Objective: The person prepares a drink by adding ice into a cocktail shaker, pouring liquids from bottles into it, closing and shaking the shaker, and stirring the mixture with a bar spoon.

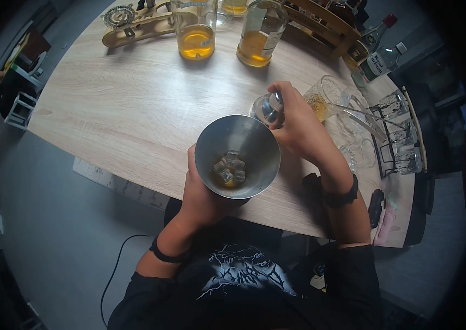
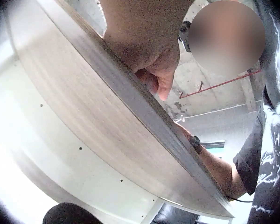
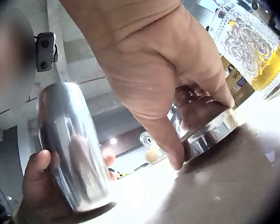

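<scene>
A metal shaker tin (image 1: 270, 159) (image 3: 72, 144) stands upright with several ice cubes (image 1: 228, 165) and a little amber liquid inside. My left hand (image 1: 203, 201) (image 2: 147, 46) (image 3: 42, 196) grips its side, fingers largely hidden behind it in the head view. Beside the tin, to its upper right, my right hand (image 1: 304, 126) (image 3: 154, 65) curls over a shiny silver piece with a clear rim (image 1: 266, 110) (image 3: 212, 135), low at the tabletop. Thumb and fingers are on opposite sides of this piece in the right wrist view; the palm hides part of it.
On the table (image 1: 106, 104) are a mixing glass (image 1: 196, 41) and a bottle (image 1: 260, 41) of amber liquid. Right of my right hand are a patterned glass (image 1: 321, 102), metal tongs (image 1: 368, 124) and a glass rack (image 1: 392, 135). Wooden holders and more bottles line the back.
</scene>
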A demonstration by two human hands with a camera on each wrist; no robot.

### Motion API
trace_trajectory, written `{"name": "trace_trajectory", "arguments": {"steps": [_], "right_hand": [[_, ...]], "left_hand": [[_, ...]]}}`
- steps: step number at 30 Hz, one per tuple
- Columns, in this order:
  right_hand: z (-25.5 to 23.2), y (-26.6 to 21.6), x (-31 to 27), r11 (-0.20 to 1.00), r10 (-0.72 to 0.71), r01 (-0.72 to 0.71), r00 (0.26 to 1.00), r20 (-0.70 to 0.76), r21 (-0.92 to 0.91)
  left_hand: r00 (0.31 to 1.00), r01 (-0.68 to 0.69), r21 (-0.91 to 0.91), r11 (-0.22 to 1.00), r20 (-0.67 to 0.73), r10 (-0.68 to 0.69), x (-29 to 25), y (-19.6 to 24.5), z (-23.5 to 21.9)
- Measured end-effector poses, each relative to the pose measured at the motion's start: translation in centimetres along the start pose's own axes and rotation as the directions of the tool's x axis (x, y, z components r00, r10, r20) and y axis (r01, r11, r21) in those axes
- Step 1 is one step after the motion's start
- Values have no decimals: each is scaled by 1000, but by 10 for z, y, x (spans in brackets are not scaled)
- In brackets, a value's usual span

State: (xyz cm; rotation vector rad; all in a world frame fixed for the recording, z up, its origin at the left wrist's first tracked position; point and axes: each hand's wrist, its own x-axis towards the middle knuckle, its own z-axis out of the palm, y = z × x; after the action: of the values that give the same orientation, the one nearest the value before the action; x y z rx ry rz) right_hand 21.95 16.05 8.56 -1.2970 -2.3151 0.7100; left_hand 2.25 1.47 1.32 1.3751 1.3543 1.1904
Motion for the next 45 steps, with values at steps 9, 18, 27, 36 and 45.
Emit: {"name": "trace_trajectory", "arguments": {"steps": [9,18,27,36,45], "right_hand": [[0,-1,-1,999,-7,8,1000,15,-32],[-2,-4,-4,1000,9,-8,1000,29,-24],[-139,-82,-87,931,-331,350,928,171,-100],[-117,-143,-153,159,-986,377,23,163,912],[-141,-163,-167,-64,-994,600,35,-106,797]], "left_hand": [[1000,-10,35,999,15,10,1,4,-1],[1000,11,-26,1000,9,-11,1,6,1],[998,-59,-22,998,-29,58,2,3,3],[983,-164,-63,984,-93,158,7,10,4],[983,-153,-4,988,-104,152,4,19,4]]}}
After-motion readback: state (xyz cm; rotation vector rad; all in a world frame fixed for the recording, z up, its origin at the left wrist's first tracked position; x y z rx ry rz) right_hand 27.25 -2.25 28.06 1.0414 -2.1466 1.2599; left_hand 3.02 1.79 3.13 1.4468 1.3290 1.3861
